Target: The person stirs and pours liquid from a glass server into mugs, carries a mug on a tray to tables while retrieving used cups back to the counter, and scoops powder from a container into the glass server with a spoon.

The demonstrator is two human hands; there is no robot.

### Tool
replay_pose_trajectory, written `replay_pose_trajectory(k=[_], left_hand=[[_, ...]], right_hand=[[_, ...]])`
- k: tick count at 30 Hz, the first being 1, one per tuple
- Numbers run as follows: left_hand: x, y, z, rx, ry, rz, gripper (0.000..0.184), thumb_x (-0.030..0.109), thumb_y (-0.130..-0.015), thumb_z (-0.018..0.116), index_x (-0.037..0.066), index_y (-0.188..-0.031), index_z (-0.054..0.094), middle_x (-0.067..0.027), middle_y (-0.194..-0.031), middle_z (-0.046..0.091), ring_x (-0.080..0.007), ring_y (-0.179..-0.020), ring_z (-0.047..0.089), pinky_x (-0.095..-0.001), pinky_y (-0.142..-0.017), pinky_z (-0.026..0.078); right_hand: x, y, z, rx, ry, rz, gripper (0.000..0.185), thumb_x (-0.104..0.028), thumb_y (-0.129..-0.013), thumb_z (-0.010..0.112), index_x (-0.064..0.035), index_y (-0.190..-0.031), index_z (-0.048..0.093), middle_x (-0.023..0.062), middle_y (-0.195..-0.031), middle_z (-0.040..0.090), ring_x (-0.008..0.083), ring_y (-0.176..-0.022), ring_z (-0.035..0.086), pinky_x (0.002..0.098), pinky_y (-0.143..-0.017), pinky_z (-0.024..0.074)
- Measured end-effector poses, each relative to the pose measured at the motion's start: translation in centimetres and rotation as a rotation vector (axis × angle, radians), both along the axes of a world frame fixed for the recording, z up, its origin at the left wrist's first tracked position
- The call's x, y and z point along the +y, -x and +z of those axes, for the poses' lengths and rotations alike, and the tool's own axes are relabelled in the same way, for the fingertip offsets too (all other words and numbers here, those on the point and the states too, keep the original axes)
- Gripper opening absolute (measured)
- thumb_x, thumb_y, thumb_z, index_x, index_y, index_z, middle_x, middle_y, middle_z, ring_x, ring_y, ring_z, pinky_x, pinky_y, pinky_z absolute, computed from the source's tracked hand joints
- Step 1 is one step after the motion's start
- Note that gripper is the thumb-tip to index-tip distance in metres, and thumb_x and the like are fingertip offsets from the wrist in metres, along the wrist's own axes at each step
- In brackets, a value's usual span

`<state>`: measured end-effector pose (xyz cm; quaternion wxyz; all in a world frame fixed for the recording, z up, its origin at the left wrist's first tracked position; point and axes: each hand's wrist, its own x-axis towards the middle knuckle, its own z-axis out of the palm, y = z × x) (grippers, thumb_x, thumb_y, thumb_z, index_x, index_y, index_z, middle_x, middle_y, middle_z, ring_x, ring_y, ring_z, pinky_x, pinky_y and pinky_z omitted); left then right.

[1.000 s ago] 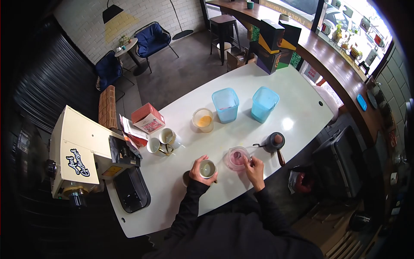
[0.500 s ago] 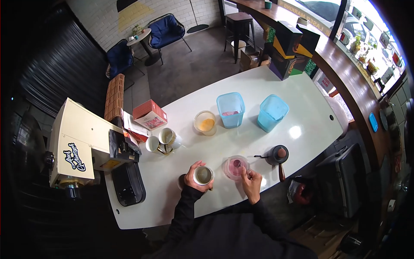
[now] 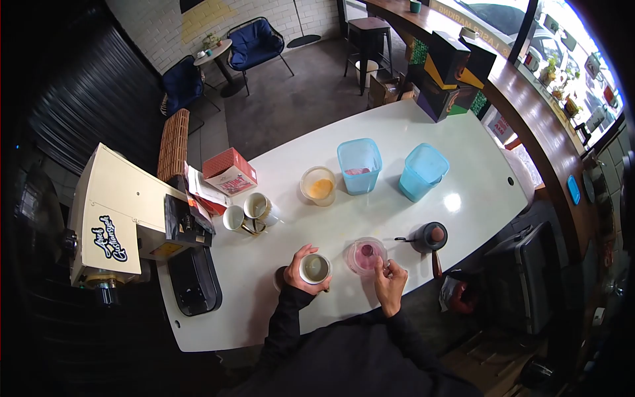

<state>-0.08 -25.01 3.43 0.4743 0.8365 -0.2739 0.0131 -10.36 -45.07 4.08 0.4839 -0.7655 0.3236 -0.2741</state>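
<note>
My left hand (image 3: pixel 299 270) is wrapped round a white cup (image 3: pixel 315 268) with something pale inside. Behind that hand, partly hidden, a dark round object (image 3: pixel 280 278) sits on the white table (image 3: pixel 258 301). To the right stands a clear round container (image 3: pixel 362 262) with pink contents. My right hand (image 3: pixel 391 281) is at its right rim, fingers pinched together on something too small to make out. Just beyond the hands are a tub with orange contents (image 3: pixel 320 186) and two blue containers, the left one (image 3: pixel 360 169) holding something pink, the other (image 3: pixel 421 173) beside it.
Two mugs (image 3: pixel 259 207) stand by a red and white box (image 3: pixel 229 173) at the left. A cream machine (image 3: pixel 126 215) and black tray (image 3: pixel 193 281) occupy the left end. A dark pot (image 3: pixel 430 237) with a wooden handle is at the right; dark boxes (image 3: pixel 450 73) stand at the far corner.
The view has shifted, so the table's things appear displaced. My left hand keeps its hold on the cup. My right hand stays at the pink container with its fingers pinched.
</note>
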Motion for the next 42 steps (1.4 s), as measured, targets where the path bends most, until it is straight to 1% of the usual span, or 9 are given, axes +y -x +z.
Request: replay_pose_trajectory(k=[15, 21, 24, 26, 28, 34, 39, 41, 42], left_hand=[[-0.1, -0.1, 0.3, -0.003, 0.031, -0.004, 0.089, 0.024, -0.057, 0.088, 0.007, -0.132, 0.044, -0.0119, -0.114, 0.065, -0.0257, -0.098, 0.066, -0.0366, -0.085, 0.054], [-0.2, -0.2, 0.0, -0.059, 0.044, -0.006, 0.091, 0.023, -0.056, 0.088, 0.008, -0.133, 0.042, -0.0114, -0.114, 0.065, -0.0268, -0.096, 0.067, -0.0369, -0.083, 0.054], [-0.1, -0.1, 0.2, -0.053, 0.046, -0.01, 0.091, 0.023, -0.056, 0.088, 0.008, -0.133, 0.042, -0.0117, -0.115, 0.065, -0.0269, -0.097, 0.067, -0.037, -0.083, 0.054], [-0.1, -0.1, 0.2, -0.069, 0.04, -0.014, 0.092, 0.022, -0.055, 0.088, 0.009, -0.133, 0.041, -0.0106, -0.115, 0.065, -0.0279, -0.096, 0.067, -0.0375, -0.08, 0.055], [0.0, 0.0, -0.1, -0.005, 0.038, -0.013, 0.09, 0.023, -0.059, 0.087, 0.007, -0.134, 0.041, -0.0136, -0.118, 0.064, -0.0261, -0.101, 0.065, -0.0373, -0.088, 0.053], [0.0, 0.0, -0.1, -0.048, 0.042, -0.014, 0.092, 0.025, -0.059, 0.088, 0.007, -0.134, 0.039, -0.0131, -0.119, 0.063, -0.0289, -0.102, 0.066, -0.0378, -0.085, 0.054], [0.1, 0.2, 1.6, 0.015, 0.001, -0.006, 0.093, 0.027, -0.061, 0.087, 0.006, -0.136, 0.038, -0.0147, -0.121, 0.062, -0.0289, -0.109, 0.063, -0.0382, -0.09, 0.052], [0.2, 0.2, 1.5, 0.02, -0.039, -0.001, 0.093, 0.029, -0.061, 0.087, 0.005, -0.136, 0.037, -0.0143, -0.121, 0.062, -0.0294, -0.111, 0.063, -0.0375, -0.089, 0.052], [0.3, 0.1, 1.1, 0.015, -0.022, -0.007, 0.095, 0.032, -0.061, 0.087, 0.004, -0.136, 0.037, -0.015, -0.122, 0.061, -0.0296, -0.112, 0.062, -0.0403, -0.094, 0.049]], right_hand=[[0.2, -1.0, 0.1, -0.035, 0.024, 0.0, 0.046, -0.018, -0.085, 0.068, 0.0009, -0.058, 0.036, 0.0075, -0.048, 0.031, 0.0108, -0.048, 0.03, 0.0331, -0.045, 0.027], [0.0, -1.7, -0.1, -0.115, 0.247, 0.011, 0.041, -0.013, -0.076, 0.071, 0.0001, -0.056, 0.037, 0.0101, -0.047, 0.039, 0.0207, -0.041, 0.037, 0.0354, -0.047, 0.0305], [0.0, -1.4, 0.8, -0.104, 0.296, 0.02, 0.04, -0.012, -0.072, 0.071, -0.0011, -0.056, 0.037, 0.0103, -0.049, 0.04, 0.0252, -0.043, 0.039, 0.0374, -0.05, 0.0309], [-0.1, -1.0, 1.2, -0.014, 0.248, 0.052, 0.035, -0.019, -0.074, 0.072, -0.003, -0.057, 0.046, 0.0096, -0.053, 0.045, 0.0275, -0.052, 0.045, 0.0384, -0.067, 0.0335], [-0.5, -1.0, 1.8, -0.028, 0.241, 0.064, 0.035, -0.018, -0.073, 0.072, -0.0033, -0.057, 0.044, 0.0096, -0.053, 0.045, 0.0273, -0.052, 0.044, 0.0386, -0.067, 0.0337], [-1.6, -1.0, 4.8, -0.057, 0.221, 0.105, 0.035, -0.014, -0.069, 0.073, -0.0025, -0.057, 0.042, 0.0104, -0.053, 0.045, 0.0268, -0.05, 0.043, 0.0378, -0.056, 0.0337], [-2.8, -2.0, 8.3, -0.049, 0.272, 0.217, 0.035, -0.012, -0.067, 0.072, -0.0014, -0.057, 0.041, 0.0108, -0.053, 0.045, 0.0265, -0.05, 0.043, 0.0368, -0.056, 0.0356], [-3.0, -2.8, 9.8, -0.112, 0.381, 0.254, 0.036, -0.008, -0.067, 0.072, -0.0004, -0.058, 0.038, 0.007, -0.05, 0.037, 0.0156, -0.047, 0.038, 0.0305, -0.048, 0.0301], [-3.1, -3.2, 10.7, -0.107, 0.384, 0.261, 0.036, -0.008, -0.067, 0.072, -0.0004, -0.058, 0.038, 0.007, -0.05, 0.037, 0.0156, -0.047, 0.038, 0.0305, -0.048, 0.0301]])
